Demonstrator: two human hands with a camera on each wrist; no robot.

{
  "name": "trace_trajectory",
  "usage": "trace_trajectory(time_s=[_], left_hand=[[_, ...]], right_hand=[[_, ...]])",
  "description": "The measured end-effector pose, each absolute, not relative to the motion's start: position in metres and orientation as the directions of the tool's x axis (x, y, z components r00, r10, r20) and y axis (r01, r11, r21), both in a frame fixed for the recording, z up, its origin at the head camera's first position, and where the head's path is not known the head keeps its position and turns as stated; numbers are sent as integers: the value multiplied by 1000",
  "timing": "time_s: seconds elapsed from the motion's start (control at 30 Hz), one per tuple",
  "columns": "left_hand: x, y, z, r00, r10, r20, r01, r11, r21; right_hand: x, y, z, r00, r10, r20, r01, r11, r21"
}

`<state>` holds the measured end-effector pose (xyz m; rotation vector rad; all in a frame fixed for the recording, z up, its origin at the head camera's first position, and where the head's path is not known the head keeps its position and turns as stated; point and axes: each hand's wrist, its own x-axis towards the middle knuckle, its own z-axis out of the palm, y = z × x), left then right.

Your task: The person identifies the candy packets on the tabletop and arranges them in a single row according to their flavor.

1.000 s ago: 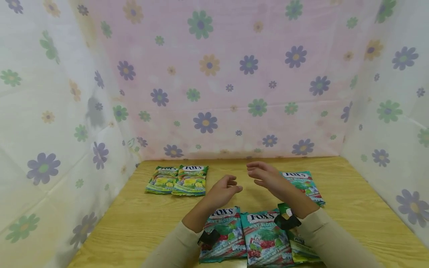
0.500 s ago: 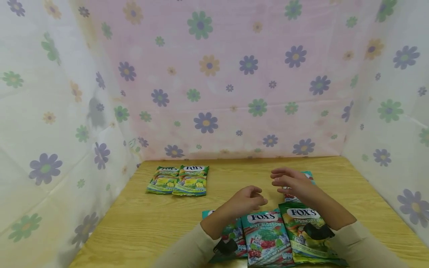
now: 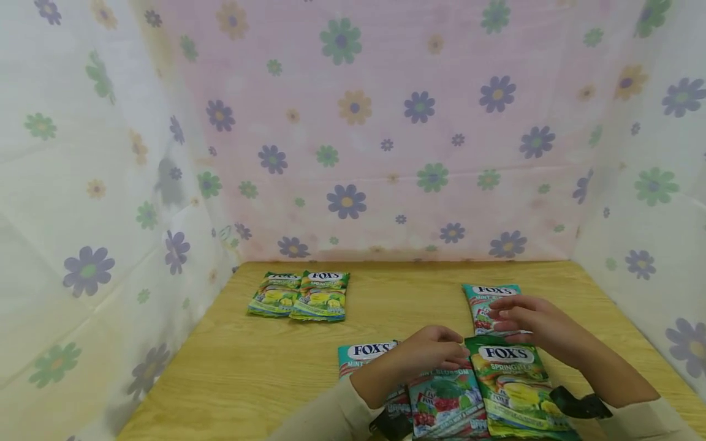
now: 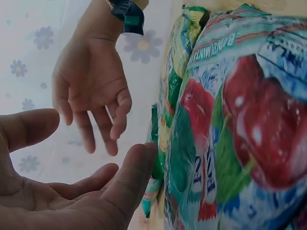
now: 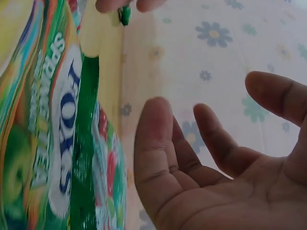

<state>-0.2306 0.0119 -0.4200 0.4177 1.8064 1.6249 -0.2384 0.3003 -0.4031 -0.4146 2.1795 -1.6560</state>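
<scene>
My left hand [image 3: 421, 358] hovers over the top of the middle Mint Blossom candy bag [image 3: 447, 398], its fingers loosely bent and holding nothing. Beside it another Mint Blossom bag [image 3: 364, 351] is partly covered by my left forearm. To the right lies a green and yellow Spring Tea candy bag [image 3: 515, 386]. My right hand [image 3: 546, 327] is above and behind that bag, overlapping the far Mint Blossom bag [image 3: 482, 303] in the head view. In the right wrist view, the right fingers [image 5: 154, 143] are relaxed, with nothing between them and the thumb.
Two Spring Tea bags [image 3: 276, 295] [image 3: 320, 297] lie side by side at the back left of the wooden table [image 3: 265, 373], one overlapping the other. Flower-patterned cloth [image 3: 386, 202] walls the table off at the back and both sides.
Both hands have moved to the right and lower, toward the near row of bags. The near Spring Tea bag, covered by the right arm before, now shows. The bags stay in place.
</scene>
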Motion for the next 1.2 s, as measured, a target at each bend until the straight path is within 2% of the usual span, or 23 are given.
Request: trace_trajectory(time_s=[0.2, 0.37, 0.63, 0.73, 0.97, 1.2], left_hand=[[-226, 17, -419, -703, 657, -271, -254, 124, 959], [-226, 21, -419, -694, 656, -296, -303, 107, 947], [-222, 27, -421, -678, 664, -316, -313, 128, 941], [-222, 27, -420, -659, 674, -332, -316, 152, 936], [-219, 24, -418, -569, 719, -399, -388, 192, 901], [-222, 20, -424, -554, 725, -410, -400, 200, 894]], right_hand=[[-237, 333, -409, -843, -504, -190, 66, 254, -965], [-238, 354, -411, -836, -497, -232, 109, 263, -959], [-240, 385, -420, -833, -443, -331, 184, 344, -921], [-240, 397, -428, -799, -476, -368, 235, 316, -919], [-237, 406, -439, -716, -558, -418, 317, 273, -908], [-239, 399, -440, -642, -632, -435, 339, 274, -900]])
